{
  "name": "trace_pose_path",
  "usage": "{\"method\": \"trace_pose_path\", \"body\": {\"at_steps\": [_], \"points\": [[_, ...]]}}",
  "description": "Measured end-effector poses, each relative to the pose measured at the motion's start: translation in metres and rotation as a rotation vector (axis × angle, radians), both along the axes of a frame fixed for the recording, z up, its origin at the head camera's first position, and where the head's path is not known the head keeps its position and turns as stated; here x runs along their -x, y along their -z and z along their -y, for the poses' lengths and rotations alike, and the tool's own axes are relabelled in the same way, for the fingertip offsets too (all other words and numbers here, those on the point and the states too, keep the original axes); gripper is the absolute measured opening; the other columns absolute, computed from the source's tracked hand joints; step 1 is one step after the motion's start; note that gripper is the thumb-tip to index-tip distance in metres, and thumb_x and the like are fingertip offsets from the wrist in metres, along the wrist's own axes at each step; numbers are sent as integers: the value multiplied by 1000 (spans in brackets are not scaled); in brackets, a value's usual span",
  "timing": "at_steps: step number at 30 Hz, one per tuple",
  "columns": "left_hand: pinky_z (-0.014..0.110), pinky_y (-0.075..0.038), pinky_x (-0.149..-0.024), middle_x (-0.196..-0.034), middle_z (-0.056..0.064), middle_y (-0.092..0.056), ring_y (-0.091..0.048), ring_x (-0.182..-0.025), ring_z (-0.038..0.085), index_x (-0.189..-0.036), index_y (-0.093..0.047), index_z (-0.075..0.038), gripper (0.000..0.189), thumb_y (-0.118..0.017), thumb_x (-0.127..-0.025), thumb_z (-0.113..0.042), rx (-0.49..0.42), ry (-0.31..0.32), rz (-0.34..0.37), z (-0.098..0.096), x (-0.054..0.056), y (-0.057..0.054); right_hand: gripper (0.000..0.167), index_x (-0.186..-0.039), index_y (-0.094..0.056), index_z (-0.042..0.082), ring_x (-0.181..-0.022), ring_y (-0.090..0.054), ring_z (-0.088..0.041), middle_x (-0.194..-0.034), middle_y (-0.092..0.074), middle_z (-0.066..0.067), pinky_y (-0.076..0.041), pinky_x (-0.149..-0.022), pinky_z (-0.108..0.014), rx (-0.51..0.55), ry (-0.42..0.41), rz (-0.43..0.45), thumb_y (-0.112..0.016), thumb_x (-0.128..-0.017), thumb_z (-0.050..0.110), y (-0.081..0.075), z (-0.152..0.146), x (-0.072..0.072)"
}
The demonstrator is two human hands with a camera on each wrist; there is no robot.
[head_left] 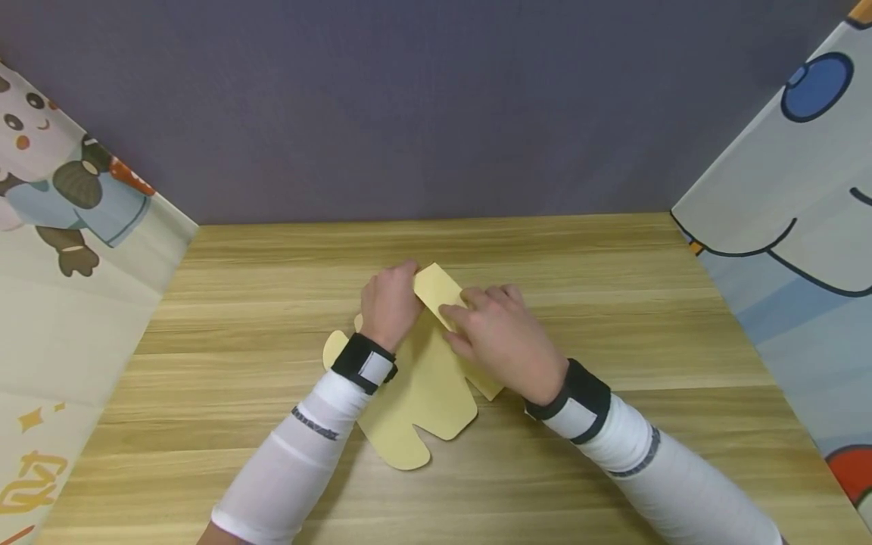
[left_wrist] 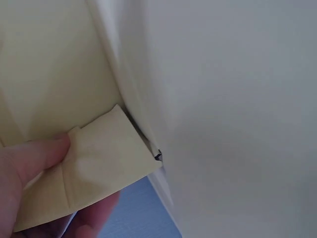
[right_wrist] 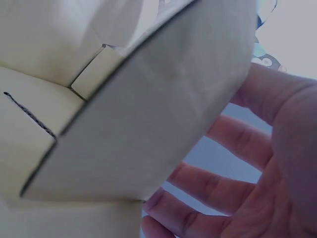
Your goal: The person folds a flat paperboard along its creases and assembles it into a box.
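Observation:
A pale yellow cardboard cut-out (head_left: 436, 386) with rounded lobes lies on the wooden table, and a straight folded strip stands along its upper right side. At the strip's upper left end is my left hand (head_left: 391, 306). In the left wrist view, its thumb rests on a creased flap (left_wrist: 109, 153) with fingers beneath, pinching it. My right hand (head_left: 507, 341) reaches over the strip from the right. In the right wrist view, its spread fingers press the outer face of a raised panel (right_wrist: 143, 109), which hides their tips. Slits and a small tab (right_wrist: 96, 74) show inside the fold.
The wooden table (head_left: 266, 280) spreads around the cardboard. A dark grey-blue panel (head_left: 422, 113) rises behind it. Cartoon-printed sheets hang at the left (head_left: 82, 318) and right (head_left: 763, 242) edges. Black bands and white sleeves cover both wrists and forearms.

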State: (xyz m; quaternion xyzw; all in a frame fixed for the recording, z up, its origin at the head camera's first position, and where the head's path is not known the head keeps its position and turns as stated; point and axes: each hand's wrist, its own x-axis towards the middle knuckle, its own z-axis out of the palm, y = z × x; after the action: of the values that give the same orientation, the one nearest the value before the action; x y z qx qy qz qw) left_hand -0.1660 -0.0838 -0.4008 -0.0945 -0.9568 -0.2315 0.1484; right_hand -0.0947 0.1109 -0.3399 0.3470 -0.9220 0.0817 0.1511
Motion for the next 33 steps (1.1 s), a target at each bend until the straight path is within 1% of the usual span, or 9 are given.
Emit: {"method": "trace_pose_path", "body": {"at_steps": [3, 9, 20, 24, 27, 29, 30, 31, 33], "points": [[40, -51, -47, -70, 7, -68, -62, -55, 26, -94, -73, -9, 9, -76, -87, -4, 7, -7, -22, 0, 1, 1, 28, -118, -80, 16, -86, -70, -34, -103, -72, -11, -53, -84, -54, 10, 3, 5, -83, -93, 29, 0, 2, -1], [40, -51, -49, -68, 6, -67, -61, -54, 24, -93, -74, -9, 13, -74, -85, 1, 30, -14, -30, -2, 3, 0, 28, -118, -80, 16, -84, -68, -34, -106, -74, -13, -53, -83, -54, 18, 13, 17, -83, -93, 29, 0, 3, -1], [41, -47, -45, -61, 6, -63, -57, -50, 25, -82, -68, -9, 11, -74, -83, 0, 41, -34, -88, -4, 2, 0, 28, -116, -82, 18, -76, -65, -30, -104, -74, -11, -53, -76, -51, 12, 33, 10, -85, -91, 29, -1, 6, -2], [40, -46, -44, -60, 6, -60, -55, -49, 24, -82, -67, -9, 12, -73, -84, 1, 43, -30, -79, -4, 1, 0, 29, -117, -80, 15, -79, -66, -32, -104, -74, -10, -52, -79, -53, 19, 34, 24, -85, -91, 28, 0, 4, -1], [41, -47, -44, -62, 6, -62, -57, -50, 24, -85, -68, -8, 11, -73, -87, 1, 34, -27, -84, -3, -1, 0, 35, -119, -77, 10, -87, -69, -34, -110, -74, -10, -52, -83, -54, 24, 41, 58, -85, -90, 26, 1, 0, 0], [42, -51, -50, -72, 8, -68, -63, -58, 27, -93, -71, -7, 12, -79, -86, -1, 44, -10, -132, -3, -3, -1, 37, -120, -74, 6, -90, -70, -34, -112, -74, -10, -52, -85, -55, 45, 42, 92, -85, -90, 25, 1, -4, 3], [42, -54, -55, -81, 9, -71, -67, -66, 28, -99, -72, -6, 19, -82, -84, -2, 60, 7, -171, -3, -5, -2, 37, -120, -72, 4, -90, -70, -33, -110, -74, -10, -52, -85, -55, 58, 41, 109, -84, -90, 24, 1, -6, 5], [43, -56, -62, -91, 10, -74, -69, -76, 30, -105, -72, -5, 27, -86, -81, -4, 80, 36, -223, -3, -7, -3, 38, -119, -71, 3, -90, -69, -32, -109, -74, -10, -52, -85, -55, 73, 39, 123, -84, -90, 23, 0, -8, 7], [44, -57, -74, -107, 11, -74, -70, -94, 33, -112, -72, -5, 40, -91, -76, -6, 143, 123, -346, -3, -11, -5, 38, -118, -69, 1, -86, -69, -28, -105, -73, -9, -52, -84, -56, 111, 29, 150, -85, -90, 21, 0, -12, 11]]}}
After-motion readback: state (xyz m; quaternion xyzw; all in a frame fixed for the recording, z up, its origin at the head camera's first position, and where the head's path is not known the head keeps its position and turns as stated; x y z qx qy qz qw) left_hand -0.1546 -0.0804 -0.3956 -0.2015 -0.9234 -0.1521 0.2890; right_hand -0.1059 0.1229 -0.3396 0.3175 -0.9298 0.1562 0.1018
